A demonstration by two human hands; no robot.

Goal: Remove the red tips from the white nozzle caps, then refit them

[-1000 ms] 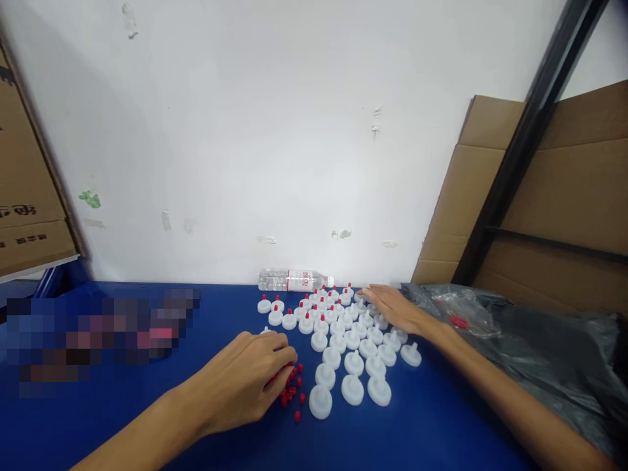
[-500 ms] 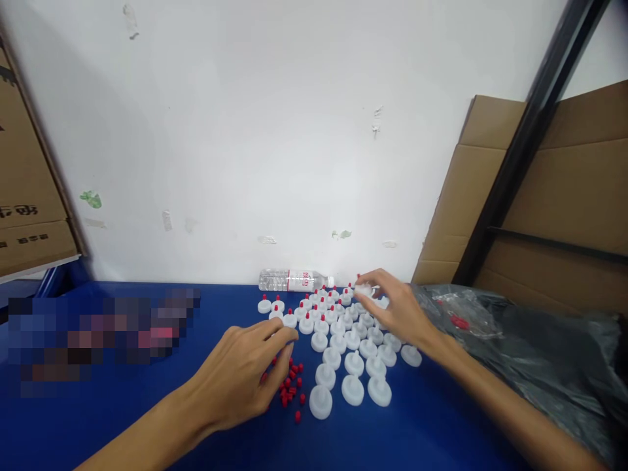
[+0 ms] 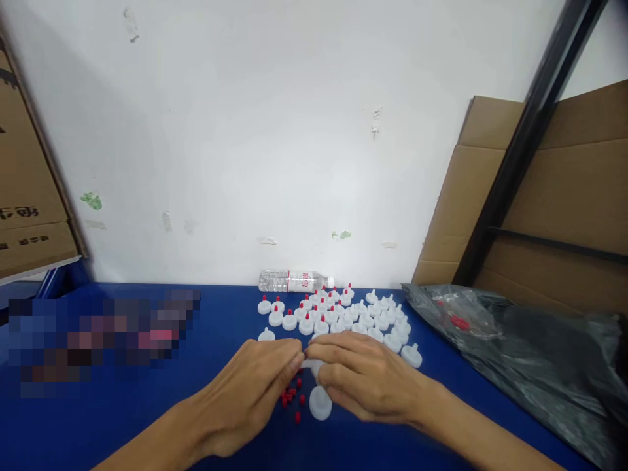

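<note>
My left hand (image 3: 252,389) is closed, its thumb and fingers pinched together beside my right fingertips; whatever lies in the pinch is hidden. My right hand (image 3: 375,376) curls around a white nozzle cap (image 3: 313,365), mostly covered by the fingers, its narrow end toward my left fingertips. Small red tip caps (image 3: 290,394) lie loose on the blue table under my hands. One white nozzle cap (image 3: 320,403) stands just below my right fingers. Behind the hands, several white nozzle caps (image 3: 380,320) stand with bare tips, and others (image 3: 307,324) wear red tips.
A clear plastic bottle (image 3: 294,280) lies along the white wall at the back. Dark plastic sheeting (image 3: 530,366) with a clear bag of red pieces (image 3: 461,320) covers the right side. Cardboard (image 3: 461,196) leans by a black post. A blurred patch (image 3: 98,340) is on the left.
My right hand has come from the back of the white caps toward me and left, meeting my left hand over the red pieces. My left hand has shifted slightly right and closed.
</note>
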